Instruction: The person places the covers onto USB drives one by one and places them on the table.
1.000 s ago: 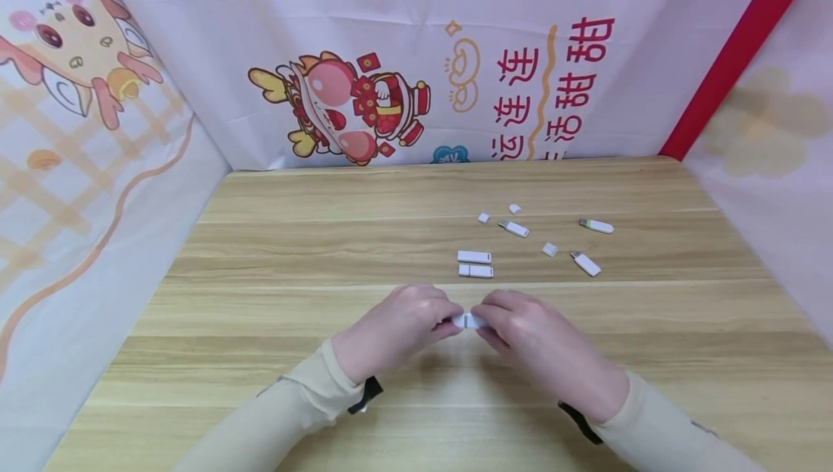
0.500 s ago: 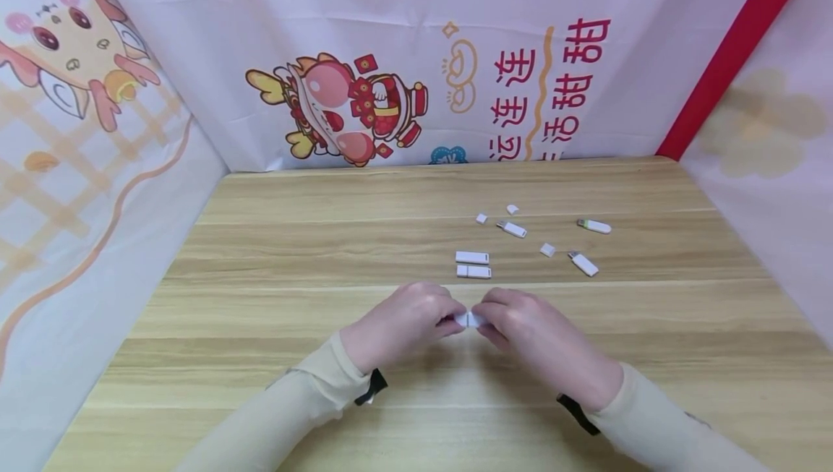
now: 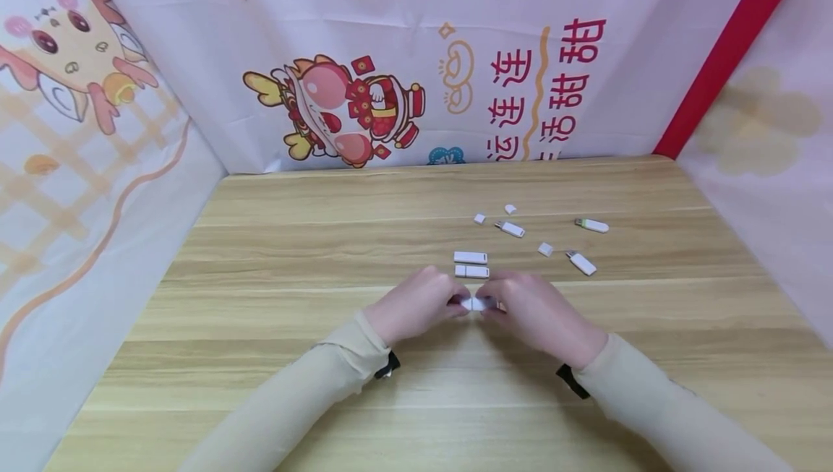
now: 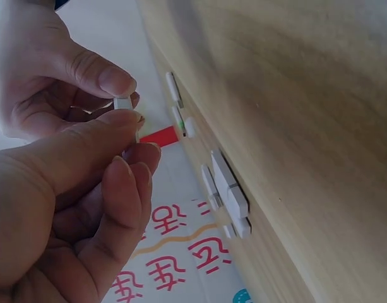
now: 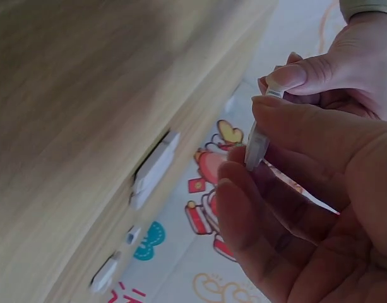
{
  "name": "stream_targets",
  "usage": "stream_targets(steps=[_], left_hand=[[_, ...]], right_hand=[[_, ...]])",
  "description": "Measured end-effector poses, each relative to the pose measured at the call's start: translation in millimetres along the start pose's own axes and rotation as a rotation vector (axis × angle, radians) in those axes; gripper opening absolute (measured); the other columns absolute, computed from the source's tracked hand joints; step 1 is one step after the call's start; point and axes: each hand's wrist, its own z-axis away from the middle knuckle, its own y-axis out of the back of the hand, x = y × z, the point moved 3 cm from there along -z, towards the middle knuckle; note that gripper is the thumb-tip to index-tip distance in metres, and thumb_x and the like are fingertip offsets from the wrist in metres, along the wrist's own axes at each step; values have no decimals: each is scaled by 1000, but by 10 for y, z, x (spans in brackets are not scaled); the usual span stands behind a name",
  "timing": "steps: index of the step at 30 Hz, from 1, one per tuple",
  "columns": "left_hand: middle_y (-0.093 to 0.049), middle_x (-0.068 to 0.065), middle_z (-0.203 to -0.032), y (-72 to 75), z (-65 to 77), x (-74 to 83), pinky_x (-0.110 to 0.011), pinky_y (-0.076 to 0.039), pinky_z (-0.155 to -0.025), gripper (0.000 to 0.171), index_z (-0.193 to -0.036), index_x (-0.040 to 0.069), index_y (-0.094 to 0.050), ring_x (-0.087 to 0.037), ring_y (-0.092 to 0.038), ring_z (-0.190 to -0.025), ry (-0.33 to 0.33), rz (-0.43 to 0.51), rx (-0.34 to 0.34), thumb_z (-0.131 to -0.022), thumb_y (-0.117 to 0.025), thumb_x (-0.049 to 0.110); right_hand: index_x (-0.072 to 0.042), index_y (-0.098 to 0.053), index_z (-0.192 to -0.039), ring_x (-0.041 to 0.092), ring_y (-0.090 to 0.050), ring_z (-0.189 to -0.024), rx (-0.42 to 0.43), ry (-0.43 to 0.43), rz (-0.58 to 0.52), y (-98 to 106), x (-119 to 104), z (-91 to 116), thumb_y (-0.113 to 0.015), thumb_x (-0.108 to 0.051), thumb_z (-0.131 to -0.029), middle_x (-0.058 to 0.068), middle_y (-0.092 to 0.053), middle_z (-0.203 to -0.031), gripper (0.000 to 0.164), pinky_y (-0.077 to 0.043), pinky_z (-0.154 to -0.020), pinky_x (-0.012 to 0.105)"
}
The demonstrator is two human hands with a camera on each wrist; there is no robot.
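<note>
My left hand (image 3: 416, 303) and right hand (image 3: 535, 311) meet above the table, pinching opposite ends of one white USB stick (image 3: 480, 304). A seam shows across the stick between the fingertips, with the cap end on the left. In the right wrist view, the stick's body (image 5: 257, 144) shows between the right thumb and fingers; much of it is hidden by both hands. Just beyond them, two white USB sticks lie side by side: the farther stick (image 3: 471, 257) and the nearer, capped stick (image 3: 471, 271).
Farther right lie three uncapped sticks: one near the back (image 3: 510, 229), one with a green band (image 3: 592, 225) and one nearer (image 3: 581, 263). Loose caps lie among them: a left cap (image 3: 479, 219), a back cap (image 3: 510, 209) and a right cap (image 3: 545, 249). Printed cloth (image 3: 390, 9) borders the wooden table.
Both hands have moved a little forward with the stick, closer to the two sticks lying side by side. The things on the table stay where they were.
</note>
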Motion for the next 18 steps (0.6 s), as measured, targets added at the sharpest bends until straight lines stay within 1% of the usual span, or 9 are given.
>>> stream_targets(steps=[2,6,10,14,18], left_hand=[[-73,-2,-84,-8,-42,-39,-11,-47,-61,4,-92,7,-77,-2,-57,-65,8,-15,-6,-89,-74,9],[-72,0,-82,-31,-122,-116,-14,-47,-62,1,-89,8,-76,-3,-57,-66,17,-32,-13,-88,-75,9],[-71,0,-80,-58,-186,-185,-16,-46,-61,2,-89,8,-77,-5,-56,-64,39,-28,-25,-88,-76,9],[-71,1,-79,-95,-242,-251,-16,-47,-59,5,-91,8,-78,-5,-56,-63,71,-10,-44,-87,-77,10],[-69,3,-75,-131,-291,-310,-16,-47,-57,4,-90,8,-78,-4,-55,-60,91,-5,-63,-86,-78,10]], right_hand=[[-6,-77,-91,9,-61,-72,-12,-14,4,-13,44,-35,-83,-3,-78,2,-68,-86,15,-53,-64,23],[-4,-76,-90,11,-60,-73,-26,-28,-21,-46,128,-99,-81,0,-79,3,-67,-86,13,-53,-64,24],[-5,-76,-88,12,-59,-72,-42,-34,-43,-85,192,-150,-79,0,-80,2,-67,-83,10,-52,-64,26],[-6,-76,-87,11,-57,-69,-89,-72,-47,-133,257,-200,-79,0,-81,1,-67,-80,9,-51,-63,25],[-7,-76,-86,7,-54,-65,-129,-87,-44,-180,311,-248,-79,-2,-81,0,-67,-77,8,-49,-61,23]])
